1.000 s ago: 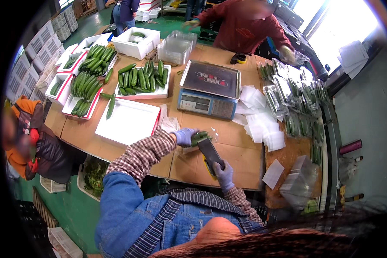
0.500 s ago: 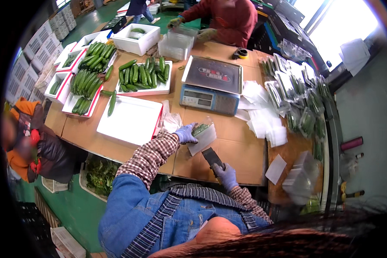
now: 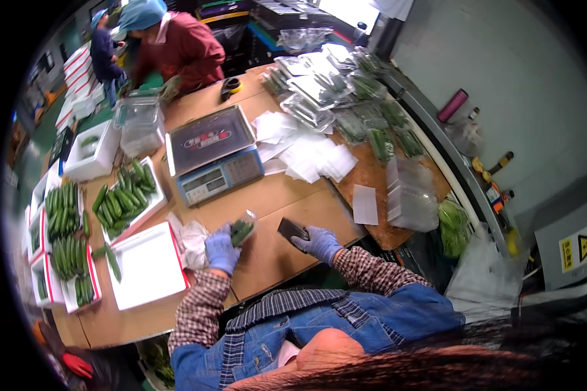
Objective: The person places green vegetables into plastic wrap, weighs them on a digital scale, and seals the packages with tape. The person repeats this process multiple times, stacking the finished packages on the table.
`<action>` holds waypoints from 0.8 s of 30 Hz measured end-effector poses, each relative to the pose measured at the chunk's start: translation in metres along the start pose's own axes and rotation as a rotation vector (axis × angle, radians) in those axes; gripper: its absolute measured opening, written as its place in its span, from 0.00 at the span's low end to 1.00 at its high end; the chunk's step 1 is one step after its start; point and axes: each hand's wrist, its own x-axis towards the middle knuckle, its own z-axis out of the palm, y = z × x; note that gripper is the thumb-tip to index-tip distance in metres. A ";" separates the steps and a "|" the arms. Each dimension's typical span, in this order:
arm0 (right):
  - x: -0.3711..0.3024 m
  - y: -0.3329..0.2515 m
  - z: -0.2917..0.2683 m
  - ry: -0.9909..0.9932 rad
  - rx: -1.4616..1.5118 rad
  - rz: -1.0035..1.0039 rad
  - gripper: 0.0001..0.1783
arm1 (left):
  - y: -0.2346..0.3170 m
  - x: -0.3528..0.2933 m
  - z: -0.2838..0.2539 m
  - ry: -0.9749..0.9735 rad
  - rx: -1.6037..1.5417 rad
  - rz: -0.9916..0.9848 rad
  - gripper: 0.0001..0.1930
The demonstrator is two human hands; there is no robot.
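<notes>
Gloved in pale purple, my left hand (image 3: pixel 222 250) is closed round the edge of a small clear plastic pack of cucumbers (image 3: pixel 242 229), tilted above the cardboard-covered table (image 3: pixel 277 267). To its right, my right hand (image 3: pixel 321 245), also gloved, grips a flat black rectangular block (image 3: pixel 291 229) whose kind I cannot make out. A gap separates the block from the pack. Just beyond my hands stands a blue weighing scale (image 3: pixel 225 174) with a metal pan on top. Crumpled white cloth or paper (image 3: pixel 191 243) lies beside my left hand.
An empty white foam tray (image 3: pixel 143 277) and boxes of cucumbers (image 3: pixel 125 201) stand at left. White paper sheets (image 3: pixel 316 158), packed cucumbers (image 3: pixel 323 88) and stacked clear trays (image 3: pixel 411 195) occupy the right. A person in red (image 3: pixel 192 55) works across the table near clear containers (image 3: pixel 140 127).
My view has swung to the right. The pack has turned in my left hand, so its white face no longer shows. The black block stays in my right hand, now held flatter.
</notes>
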 end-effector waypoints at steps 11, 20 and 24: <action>0.038 0.053 0.036 0.459 -0.294 -0.071 0.48 | 0.003 -0.092 0.039 0.191 -0.135 0.139 0.30; 0.067 -0.022 0.099 -0.385 0.327 -0.042 0.42 | -0.116 -0.105 0.138 0.260 -0.721 -0.507 0.28; 0.070 -0.014 0.099 -0.261 0.845 0.126 0.38 | -0.123 -0.073 0.158 0.111 -0.856 -0.476 0.31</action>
